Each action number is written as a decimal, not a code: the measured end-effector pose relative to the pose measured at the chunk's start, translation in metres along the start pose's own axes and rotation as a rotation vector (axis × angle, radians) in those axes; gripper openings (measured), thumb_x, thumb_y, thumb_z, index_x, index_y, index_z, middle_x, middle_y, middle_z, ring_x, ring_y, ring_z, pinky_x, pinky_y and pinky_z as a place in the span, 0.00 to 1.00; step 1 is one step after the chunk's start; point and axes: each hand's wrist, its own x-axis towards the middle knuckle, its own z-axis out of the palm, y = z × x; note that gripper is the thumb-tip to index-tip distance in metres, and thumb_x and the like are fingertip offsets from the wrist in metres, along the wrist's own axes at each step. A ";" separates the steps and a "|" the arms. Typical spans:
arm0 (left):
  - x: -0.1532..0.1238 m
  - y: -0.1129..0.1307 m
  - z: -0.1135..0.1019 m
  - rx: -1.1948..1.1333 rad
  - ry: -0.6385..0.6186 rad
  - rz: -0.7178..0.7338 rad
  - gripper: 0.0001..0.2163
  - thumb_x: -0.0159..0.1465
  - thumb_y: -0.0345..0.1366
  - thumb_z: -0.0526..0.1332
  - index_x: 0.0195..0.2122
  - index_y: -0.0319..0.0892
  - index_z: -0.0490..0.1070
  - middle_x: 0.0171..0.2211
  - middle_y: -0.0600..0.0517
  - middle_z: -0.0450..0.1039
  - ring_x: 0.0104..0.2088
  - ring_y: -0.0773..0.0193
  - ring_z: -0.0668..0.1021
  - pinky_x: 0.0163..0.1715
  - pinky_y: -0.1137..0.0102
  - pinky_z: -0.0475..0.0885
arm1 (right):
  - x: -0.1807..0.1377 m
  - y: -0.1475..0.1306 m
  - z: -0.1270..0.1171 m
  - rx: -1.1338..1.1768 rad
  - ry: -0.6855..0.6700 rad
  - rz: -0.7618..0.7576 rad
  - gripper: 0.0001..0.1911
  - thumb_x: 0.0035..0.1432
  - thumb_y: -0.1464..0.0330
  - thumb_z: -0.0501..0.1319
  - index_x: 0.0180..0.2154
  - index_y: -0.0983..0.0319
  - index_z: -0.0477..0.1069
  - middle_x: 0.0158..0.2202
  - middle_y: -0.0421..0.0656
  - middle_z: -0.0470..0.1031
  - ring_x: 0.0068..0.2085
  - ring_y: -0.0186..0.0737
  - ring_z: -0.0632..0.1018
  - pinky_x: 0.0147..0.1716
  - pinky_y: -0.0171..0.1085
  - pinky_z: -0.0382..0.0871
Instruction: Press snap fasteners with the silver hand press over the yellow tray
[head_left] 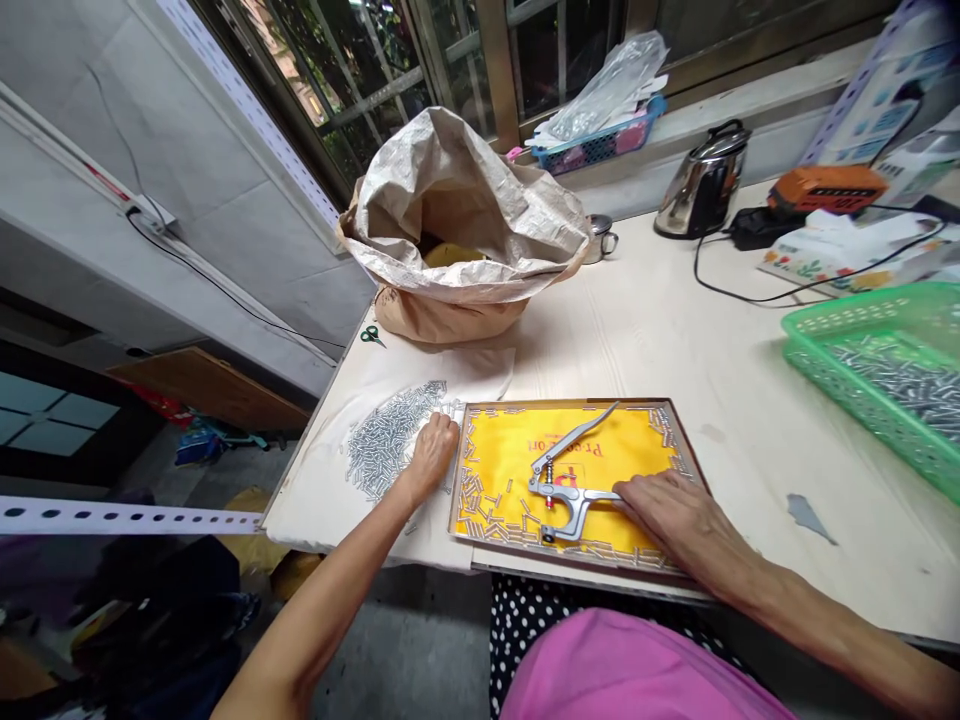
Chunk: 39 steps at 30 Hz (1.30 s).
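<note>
My right hand (pixel 664 510) is closed around the lower handle of a pair of snap pliers (pixel 577 510). The pliers' upper handle stands raised and their jaws are apart, over a shallow tray (pixel 454 490) lined with yellow printed sheet. Small metal pieces (pixel 472 490) lie along the tray's edges, thickest at its left and front. My left hand (pixel 435 448) is curled, fingers downward, between the tray's left side and a heap of small silvery cylindrical pieces (pixel 386 440) on the table. Whatever its fingertips pinch is hidden.
A large open paper sack (pixel 457 310) stands at the back, with green-handled scissors (pixel 371 335) beside it. On the right, a green basket (pixel 862 400) holds more metal pieces. A kettle (pixel 701 185), cables and a tissue pack (pixel 825 250) occupy the back right. A grey scrap (pixel 810 517) lies right of the tray.
</note>
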 end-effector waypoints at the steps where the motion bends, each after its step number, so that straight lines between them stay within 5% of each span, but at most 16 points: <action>1: 0.000 -0.001 0.001 -0.004 0.005 0.003 0.13 0.66 0.23 0.48 0.40 0.37 0.72 0.43 0.41 0.72 0.47 0.53 0.71 0.46 0.63 0.68 | 0.000 0.000 0.000 -0.002 -0.003 0.000 0.13 0.71 0.70 0.47 0.34 0.59 0.65 0.27 0.38 0.69 0.28 0.36 0.70 0.34 0.38 0.56; 7: 0.005 -0.015 0.000 -0.100 0.036 -0.028 0.13 0.66 0.25 0.47 0.37 0.38 0.71 0.41 0.43 0.72 0.44 0.56 0.72 0.46 0.64 0.69 | -0.001 -0.001 0.002 -0.033 -0.017 0.000 0.13 0.71 0.72 0.47 0.33 0.60 0.65 0.27 0.38 0.68 0.29 0.36 0.68 0.35 0.38 0.54; 13: -0.004 0.008 -0.017 -0.553 0.289 -0.160 0.10 0.64 0.32 0.54 0.42 0.37 0.74 0.40 0.43 0.75 0.41 0.56 0.76 0.44 0.62 0.71 | -0.001 -0.001 -0.001 -0.138 0.025 -0.061 0.13 0.69 0.76 0.48 0.34 0.62 0.67 0.27 0.39 0.67 0.29 0.37 0.66 0.37 0.39 0.53; 20: -0.058 0.107 -0.028 -1.372 -0.096 -0.369 0.16 0.54 0.45 0.67 0.36 0.37 0.76 0.22 0.54 0.73 0.19 0.69 0.70 0.18 0.74 0.65 | 0.000 0.001 0.004 -0.192 0.005 -0.086 0.11 0.66 0.77 0.50 0.36 0.62 0.69 0.27 0.39 0.70 0.29 0.38 0.66 0.40 0.40 0.52; 24: -0.067 0.133 -0.024 -1.422 -0.158 -0.419 0.16 0.50 0.46 0.69 0.30 0.36 0.76 0.16 0.57 0.67 0.15 0.73 0.65 0.15 0.77 0.58 | 0.002 0.002 0.003 -0.197 -0.010 -0.099 0.11 0.66 0.77 0.50 0.36 0.62 0.69 0.28 0.40 0.72 0.30 0.38 0.67 0.39 0.40 0.52; 30: -0.066 0.135 -0.017 -1.364 -0.206 -0.447 0.14 0.51 0.44 0.68 0.28 0.36 0.76 0.15 0.57 0.67 0.15 0.73 0.65 0.14 0.77 0.57 | 0.001 0.000 0.005 -0.239 0.023 -0.081 0.12 0.68 0.76 0.49 0.35 0.62 0.68 0.27 0.39 0.70 0.29 0.38 0.65 0.38 0.40 0.52; 35: -0.060 0.136 -0.017 -1.342 -0.184 -0.435 0.11 0.54 0.41 0.66 0.28 0.37 0.75 0.15 0.57 0.68 0.14 0.72 0.67 0.15 0.77 0.61 | 0.005 0.002 0.009 -0.262 0.072 -0.043 0.13 0.69 0.75 0.48 0.36 0.62 0.69 0.27 0.39 0.70 0.28 0.37 0.64 0.37 0.41 0.51; 39: -0.052 0.138 -0.020 -1.275 -0.045 -0.416 0.07 0.56 0.37 0.65 0.28 0.38 0.74 0.15 0.57 0.69 0.15 0.70 0.71 0.17 0.76 0.67 | 0.015 0.008 0.008 -0.305 0.059 -0.072 0.14 0.70 0.75 0.46 0.38 0.63 0.69 0.28 0.40 0.71 0.28 0.37 0.65 0.36 0.40 0.50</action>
